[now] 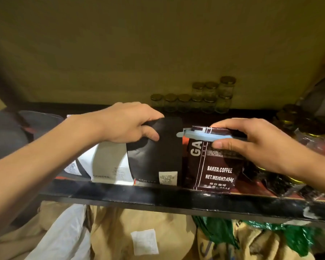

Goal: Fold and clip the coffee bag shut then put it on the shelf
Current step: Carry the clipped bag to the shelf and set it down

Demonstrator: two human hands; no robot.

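The right hand (255,141) pinches the clipped coffee bag (212,166) upright on the shelf (158,197); a blue clip (199,136) spans its fold. The left hand (128,122) grips the neighbouring black bag (158,152).

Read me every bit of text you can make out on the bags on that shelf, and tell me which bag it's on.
"GA", cut off by the clip: brown coffee bag.
"BAKED.COFFEE": same bag.
"NET.WEIGHT:454g": same bag.
Chinese characters at its bottom edge: too blurred to read.
Small panel under the right hand: unreadable.
"COFFEE", faint: black bag, low on its front.
Its white sticker: too small.
"COFFEE", faint: white bag.
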